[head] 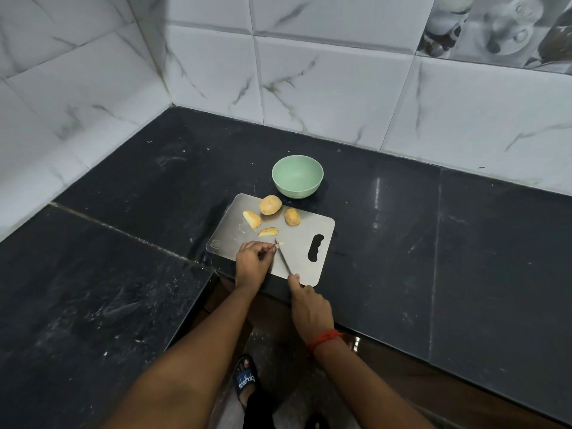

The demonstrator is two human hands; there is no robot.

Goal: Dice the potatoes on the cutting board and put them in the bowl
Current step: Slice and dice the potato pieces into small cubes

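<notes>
The step in hand is the cutting itself, and I judge the task to be near its beginning. The left hand [252, 261] rests on the grey rectangular metal cutting board [322, 226], and its curled fingertips pinch a small pale piece of potato [281, 244] against the surface. The right hand [309, 308] is closed round the handle of a thin dark-bladed knife [283, 257]. The tip of the blade stands at the small piece, just beside the left fingertips.

Further up the board lie a yellow potato slice [268, 232], a cut wedge with brown skin [251, 219], and two rounded brown-skinned potatoes [270, 204] (whole or halved, I cannot tell), each apart from the others.

The pale green round bowl [297, 191] stands on the black stone counter [402, 243], just behind the far edge of the board and near the rounded potatoes. As far as its inside shows, nothing is in it.

The next move probably calls for short downward cuts through the small piece. Because the piece is so little, the left fingertips should stay tucked back from the edge. After that, the dice must be carried over to the bowl.
</notes>
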